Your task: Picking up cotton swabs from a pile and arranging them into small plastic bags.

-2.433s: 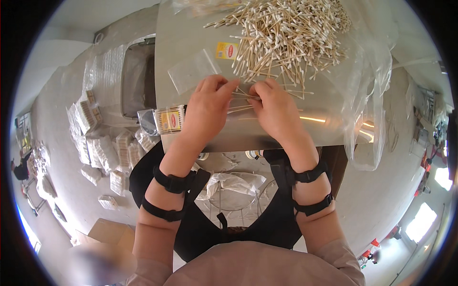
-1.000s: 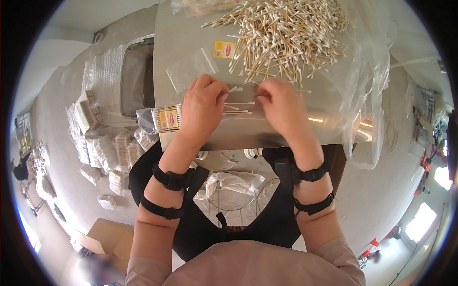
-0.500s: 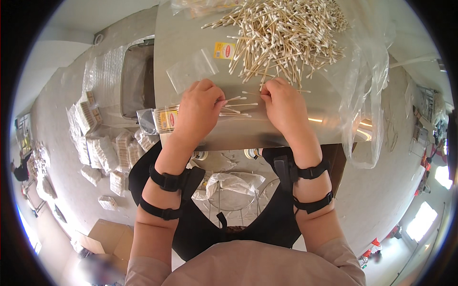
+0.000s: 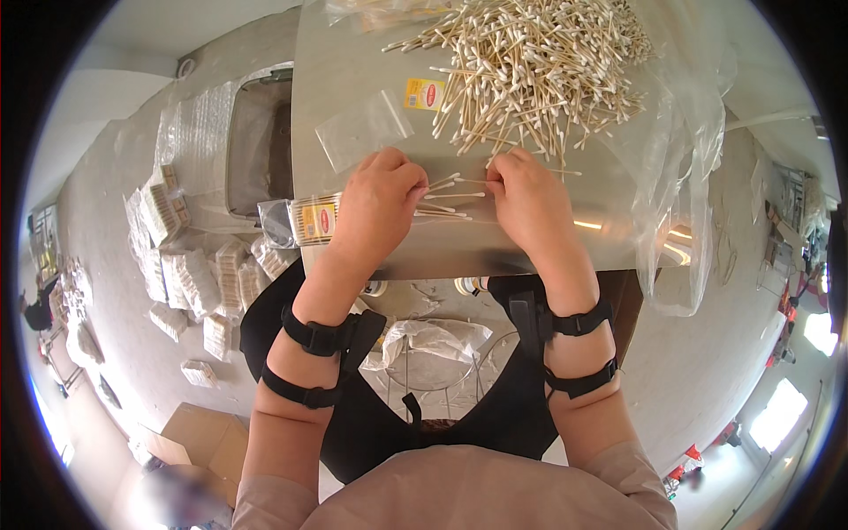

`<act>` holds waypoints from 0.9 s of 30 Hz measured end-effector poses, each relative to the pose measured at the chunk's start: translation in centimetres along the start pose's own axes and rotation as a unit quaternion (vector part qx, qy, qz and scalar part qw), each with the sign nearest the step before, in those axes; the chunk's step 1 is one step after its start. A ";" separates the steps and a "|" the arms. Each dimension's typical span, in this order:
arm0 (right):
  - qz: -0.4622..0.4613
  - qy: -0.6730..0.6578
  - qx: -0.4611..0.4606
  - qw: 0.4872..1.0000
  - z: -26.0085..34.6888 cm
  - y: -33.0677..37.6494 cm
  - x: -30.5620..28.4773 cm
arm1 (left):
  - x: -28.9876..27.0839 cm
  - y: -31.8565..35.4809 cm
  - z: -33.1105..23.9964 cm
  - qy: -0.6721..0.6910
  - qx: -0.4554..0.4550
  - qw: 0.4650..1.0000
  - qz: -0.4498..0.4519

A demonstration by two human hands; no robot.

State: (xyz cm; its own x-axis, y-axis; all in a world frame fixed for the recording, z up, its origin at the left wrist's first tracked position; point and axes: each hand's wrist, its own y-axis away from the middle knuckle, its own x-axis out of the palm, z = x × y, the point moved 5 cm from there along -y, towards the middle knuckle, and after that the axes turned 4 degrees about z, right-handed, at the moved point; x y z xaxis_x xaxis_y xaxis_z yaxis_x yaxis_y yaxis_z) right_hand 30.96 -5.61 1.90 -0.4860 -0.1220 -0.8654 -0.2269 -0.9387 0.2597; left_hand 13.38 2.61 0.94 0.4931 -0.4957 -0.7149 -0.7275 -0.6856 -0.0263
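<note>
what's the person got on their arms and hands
Both hands are bare: left hand, right hand. Each forearm carries two black straps with buckles, one near the wrist, one higher up. Pale pink sleeves are pushed up toward the elbows.

Single view, head-worn fisheye, left of a pair. Looks steeply down from above the metal table (image 4: 353, 97), facing forward over its near edge. Close range: the table fills the upper middle of the picture, with its far side cut off at the top. Both forearms enter from the lower edge toward the table. Floor left of the table and right of it bends toward the dark circular rim. No second view shown, so nothing shared.
</note>
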 end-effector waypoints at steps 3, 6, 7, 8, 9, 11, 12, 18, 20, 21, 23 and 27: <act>-0.033 0.002 0.002 0.999 0.0 -0.1 0.0 | 0.1 0.1 -0.2 0.002 0.012 1.000 0.020; -0.017 0.018 -0.028 0.999 0.5 -0.1 0.2 | 0.0 0.2 -0.3 0.005 -0.007 0.999 0.034; -0.018 0.018 -0.028 0.999 0.5 0.0 0.1 | 0.0 0.2 -0.1 0.008 -0.028 0.999 0.040; -0.010 0.015 -0.015 1.000 0.2 0.1 0.0 | 0.1 0.2 -0.2 0.007 -0.029 0.999 0.039; -0.001 0.012 -0.003 1.000 -0.1 0.2 0.0 | 0.1 0.2 -0.4 0.006 -0.022 0.999 0.024; -0.008 0.014 0.005 1.000 -0.5 0.2 -0.4 | -0.1 0.2 -0.6 0.003 -0.017 1.000 0.007; -0.016 0.018 0.016 1.000 -0.9 0.3 -0.5 | 0.0 0.1 -0.7 0.010 -0.010 1.000 0.012; -0.022 0.024 0.021 0.999 -0.8 0.1 -0.5 | 0.7 0.2 -0.8 0.016 0.028 0.998 0.045; -0.032 0.025 -0.012 0.999 -0.2 0.0 0.3 | 1.2 0.2 -1.2 0.018 0.039 0.997 0.061; -0.042 0.023 -0.048 0.998 0.5 -0.1 0.7 | 1.0 0.2 -1.1 0.032 0.024 0.998 0.048; -0.024 -0.009 -0.066 0.997 1.6 -0.1 1.3 | 0.9 0.1 -1.0 0.045 0.009 0.998 0.036; -0.101 -0.051 -0.014 0.993 -0.8 0.0 -0.6 | 0.6 -0.6 -1.2 0.033 0.013 0.999 -0.027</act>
State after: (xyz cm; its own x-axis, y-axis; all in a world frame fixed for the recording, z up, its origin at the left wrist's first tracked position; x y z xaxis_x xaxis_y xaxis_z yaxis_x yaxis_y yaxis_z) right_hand 31.89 -5.82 2.07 -0.5159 0.1017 -0.8506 -0.3050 -0.9497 0.0714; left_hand 14.67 2.09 1.36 0.5621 -0.4928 -0.6642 -0.7105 -0.6988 -0.0828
